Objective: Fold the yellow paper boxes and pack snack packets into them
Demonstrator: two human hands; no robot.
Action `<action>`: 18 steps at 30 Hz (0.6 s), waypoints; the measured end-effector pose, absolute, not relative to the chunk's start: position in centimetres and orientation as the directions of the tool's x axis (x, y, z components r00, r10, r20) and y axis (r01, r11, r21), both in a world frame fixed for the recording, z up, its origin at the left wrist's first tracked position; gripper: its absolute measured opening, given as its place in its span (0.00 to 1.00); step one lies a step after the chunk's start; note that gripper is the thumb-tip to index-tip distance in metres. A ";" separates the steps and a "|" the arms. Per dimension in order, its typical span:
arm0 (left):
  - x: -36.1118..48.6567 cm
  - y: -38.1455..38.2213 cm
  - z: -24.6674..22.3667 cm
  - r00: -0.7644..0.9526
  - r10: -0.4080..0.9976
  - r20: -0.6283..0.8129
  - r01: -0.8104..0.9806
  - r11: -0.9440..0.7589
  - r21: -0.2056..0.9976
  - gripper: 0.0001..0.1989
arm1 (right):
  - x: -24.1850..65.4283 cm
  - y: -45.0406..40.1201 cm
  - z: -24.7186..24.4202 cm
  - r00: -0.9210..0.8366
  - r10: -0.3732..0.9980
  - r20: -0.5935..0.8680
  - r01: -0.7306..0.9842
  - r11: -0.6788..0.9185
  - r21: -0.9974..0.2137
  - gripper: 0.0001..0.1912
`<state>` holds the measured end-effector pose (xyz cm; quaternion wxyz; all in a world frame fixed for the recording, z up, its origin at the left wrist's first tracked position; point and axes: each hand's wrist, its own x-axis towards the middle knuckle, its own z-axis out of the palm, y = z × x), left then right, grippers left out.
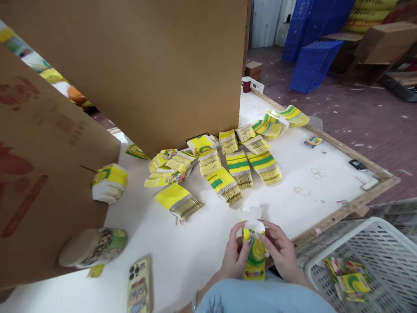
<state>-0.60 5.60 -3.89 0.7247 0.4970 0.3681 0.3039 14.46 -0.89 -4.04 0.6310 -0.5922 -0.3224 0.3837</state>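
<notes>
Both hands, left (235, 254) and right (282, 252), pinching a yellow carton (255, 256) at desk's (202, 243) near edge; flat stacks (239, 167) lying mid-desk, blue crates (312, 63) standing beyond.

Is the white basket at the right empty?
No, the white basket holds a few folded yellow and green cartons on its bottom.

Glossy card, matt board

My fingers (240, 243) are pressing a glossy printed paper carton (254, 256); the surface (195, 243) is looking smooth white, edged in rough wood, beside a white plastic basket (374, 243).
</notes>
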 end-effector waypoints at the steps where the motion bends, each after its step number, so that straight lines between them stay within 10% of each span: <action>1: -0.7 5.8 -3.9 0.586 0.775 -0.236 -0.056 0.330 0.943 0.35 | 14.7 -1.0 -3.7 0.457 0.888 -0.051 -0.088 -0.012 -0.996 0.19; 7: -0.5 6.2 -2.7 0.663 0.728 -0.175 -0.059 0.283 0.957 0.24 | 15.0 -0.9 -2.6 0.418 0.908 -0.036 0.048 -0.062 -0.997 0.19; 14: -0.6 6.7 -1.8 0.626 0.762 -0.169 0.080 0.153 0.985 0.36 | 16.4 -1.5 -3.0 0.345 0.926 0.151 0.255 0.062 -0.965 0.21; 18: -0.7 7.3 -1.1 0.632 0.750 -0.195 0.142 0.135 0.981 0.34 | 17.0 -1.9 -1.5 0.187 0.981 -0.050 0.075 -0.065 -0.995 0.24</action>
